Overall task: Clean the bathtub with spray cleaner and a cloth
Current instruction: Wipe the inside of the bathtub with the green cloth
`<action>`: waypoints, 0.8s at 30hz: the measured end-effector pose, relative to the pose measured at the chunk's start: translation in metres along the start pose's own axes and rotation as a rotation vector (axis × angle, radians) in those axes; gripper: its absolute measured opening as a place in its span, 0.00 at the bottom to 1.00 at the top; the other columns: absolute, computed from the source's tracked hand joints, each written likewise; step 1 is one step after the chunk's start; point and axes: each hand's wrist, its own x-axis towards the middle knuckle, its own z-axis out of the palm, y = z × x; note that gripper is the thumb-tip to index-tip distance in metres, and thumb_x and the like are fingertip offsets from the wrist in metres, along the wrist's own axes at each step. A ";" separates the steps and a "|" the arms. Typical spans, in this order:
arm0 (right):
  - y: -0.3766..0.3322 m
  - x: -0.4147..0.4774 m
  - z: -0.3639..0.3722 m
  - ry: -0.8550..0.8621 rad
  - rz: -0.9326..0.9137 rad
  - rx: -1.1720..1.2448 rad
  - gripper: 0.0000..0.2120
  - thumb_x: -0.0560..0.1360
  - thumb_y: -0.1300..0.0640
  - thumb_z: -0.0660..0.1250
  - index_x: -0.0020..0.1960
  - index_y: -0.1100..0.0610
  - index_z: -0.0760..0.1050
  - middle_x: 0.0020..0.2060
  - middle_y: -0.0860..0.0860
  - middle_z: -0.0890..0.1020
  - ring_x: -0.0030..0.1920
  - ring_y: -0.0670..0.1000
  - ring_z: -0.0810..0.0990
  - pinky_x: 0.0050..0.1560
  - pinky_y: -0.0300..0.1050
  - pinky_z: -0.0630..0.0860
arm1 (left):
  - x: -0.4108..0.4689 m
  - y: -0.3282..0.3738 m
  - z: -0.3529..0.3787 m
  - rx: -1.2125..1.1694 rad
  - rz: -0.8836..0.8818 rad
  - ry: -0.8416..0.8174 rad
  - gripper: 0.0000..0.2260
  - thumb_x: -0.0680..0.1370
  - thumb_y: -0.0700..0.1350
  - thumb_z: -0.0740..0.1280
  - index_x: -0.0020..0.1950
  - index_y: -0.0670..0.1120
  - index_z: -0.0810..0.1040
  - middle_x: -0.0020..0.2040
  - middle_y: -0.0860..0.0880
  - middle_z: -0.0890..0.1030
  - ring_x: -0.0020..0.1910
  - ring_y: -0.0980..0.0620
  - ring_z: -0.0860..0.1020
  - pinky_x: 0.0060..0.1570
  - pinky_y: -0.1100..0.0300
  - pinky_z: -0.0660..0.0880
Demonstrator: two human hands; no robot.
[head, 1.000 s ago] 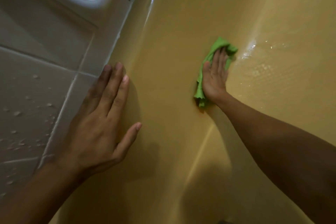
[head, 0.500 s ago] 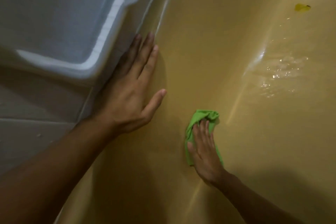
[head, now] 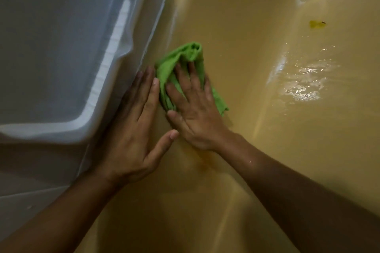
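A yellow bathtub [head: 257, 51] fills most of the view. A crumpled green cloth [head: 174, 63] lies against its inner wall near the rim. My right hand [head: 193, 107] presses flat on the cloth with fingers spread and straight. Just left of it, my left hand [head: 133, 129] rests flat on the tub wall by the rim, fingers straight, its fingertips beside the cloth's edge. An orange-brown stain [head: 203, 162] shows on the wall below my right wrist. No spray bottle is in view.
A translucent white plastic bin [head: 61, 57] sits on the ledge at the left, close to my left hand. Wet patches [head: 306, 82] glisten on the tub floor at right. A small yellow speck [head: 316, 24] lies farther up the floor.
My right hand slid the cloth up the tub wall to beside my left hand. Earlier it had wiped downward from the wet patch. My left hand stayed flat near the rim.
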 end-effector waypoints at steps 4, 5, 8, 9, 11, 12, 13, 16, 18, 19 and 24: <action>0.037 0.045 -0.018 0.110 0.180 0.065 0.30 0.85 0.43 0.51 0.83 0.53 0.50 0.83 0.58 0.49 0.82 0.60 0.43 0.77 0.71 0.42 | 0.002 0.000 -0.002 0.012 0.001 -0.013 0.39 0.82 0.60 0.59 0.82 0.36 0.53 0.84 0.39 0.50 0.84 0.42 0.47 0.82 0.45 0.49; 0.050 0.048 -0.019 0.129 0.244 0.076 0.30 0.85 0.44 0.51 0.83 0.53 0.49 0.83 0.57 0.48 0.82 0.59 0.42 0.78 0.70 0.42 | 0.003 0.000 -0.002 0.018 0.001 -0.020 0.39 0.82 0.60 0.59 0.82 0.36 0.53 0.84 0.39 0.50 0.84 0.41 0.47 0.82 0.45 0.49; 0.094 0.041 -0.017 0.133 0.455 0.091 0.31 0.85 0.42 0.47 0.83 0.53 0.44 0.83 0.54 0.43 0.82 0.56 0.40 0.78 0.69 0.41 | 0.006 0.000 -0.002 0.035 -0.005 -0.030 0.39 0.81 0.60 0.59 0.83 0.36 0.52 0.84 0.40 0.50 0.84 0.42 0.46 0.82 0.46 0.48; 0.108 0.032 -0.014 0.115 0.526 0.098 0.31 0.85 0.41 0.45 0.83 0.51 0.41 0.83 0.52 0.42 0.82 0.54 0.38 0.79 0.68 0.40 | 0.007 0.000 -0.002 0.038 -0.007 -0.030 0.39 0.81 0.60 0.59 0.83 0.37 0.52 0.84 0.40 0.49 0.84 0.42 0.46 0.82 0.47 0.48; 0.135 0.007 -0.010 0.049 0.667 0.094 0.31 0.84 0.40 0.42 0.83 0.47 0.37 0.82 0.47 0.38 0.81 0.50 0.35 0.79 0.67 0.40 | 0.009 0.000 -0.001 0.045 -0.010 -0.030 0.39 0.81 0.60 0.59 0.83 0.37 0.52 0.84 0.41 0.49 0.84 0.42 0.46 0.82 0.48 0.47; 0.146 -0.009 -0.007 0.001 0.727 0.076 0.31 0.84 0.38 0.41 0.82 0.46 0.34 0.82 0.46 0.36 0.81 0.49 0.33 0.78 0.67 0.39 | 0.010 0.000 -0.001 0.049 -0.011 -0.032 0.39 0.81 0.60 0.60 0.83 0.37 0.52 0.84 0.41 0.49 0.84 0.42 0.46 0.82 0.49 0.46; 0.155 -0.027 -0.006 -0.053 0.771 0.043 0.31 0.83 0.37 0.39 0.82 0.45 0.33 0.81 0.45 0.35 0.80 0.48 0.32 0.78 0.67 0.39 | 0.011 0.001 -0.001 0.051 -0.014 -0.034 0.39 0.81 0.60 0.60 0.83 0.38 0.52 0.85 0.41 0.48 0.84 0.42 0.46 0.82 0.49 0.46; 0.168 -0.079 -0.003 -0.182 0.745 -0.137 0.32 0.83 0.37 0.37 0.81 0.47 0.30 0.81 0.47 0.32 0.80 0.50 0.30 0.78 0.67 0.38 | 0.014 0.001 -0.002 0.052 -0.013 -0.044 0.39 0.80 0.60 0.60 0.84 0.40 0.53 0.85 0.42 0.48 0.84 0.42 0.45 0.82 0.50 0.45; 0.163 -0.103 -0.004 -0.225 0.684 -0.206 0.32 0.85 0.39 0.39 0.81 0.49 0.30 0.81 0.49 0.31 0.80 0.52 0.31 0.79 0.66 0.38 | 0.017 0.001 -0.002 0.052 -0.008 -0.050 0.38 0.80 0.60 0.60 0.84 0.41 0.54 0.85 0.43 0.48 0.84 0.42 0.45 0.82 0.48 0.46; 0.159 -0.112 -0.003 -0.239 0.671 -0.213 0.32 0.85 0.39 0.40 0.82 0.49 0.31 0.81 0.49 0.31 0.80 0.52 0.31 0.79 0.66 0.38 | 0.018 0.001 -0.002 0.053 -0.007 -0.051 0.38 0.80 0.60 0.60 0.84 0.41 0.54 0.85 0.43 0.48 0.84 0.42 0.45 0.82 0.48 0.47; 0.119 -0.137 0.014 -0.256 0.725 -0.015 0.30 0.83 0.37 0.38 0.82 0.44 0.35 0.80 0.43 0.32 0.80 0.48 0.30 0.79 0.65 0.36 | 0.025 0.002 -0.003 0.054 -0.012 -0.046 0.38 0.80 0.59 0.61 0.83 0.40 0.54 0.85 0.43 0.49 0.84 0.43 0.46 0.82 0.47 0.48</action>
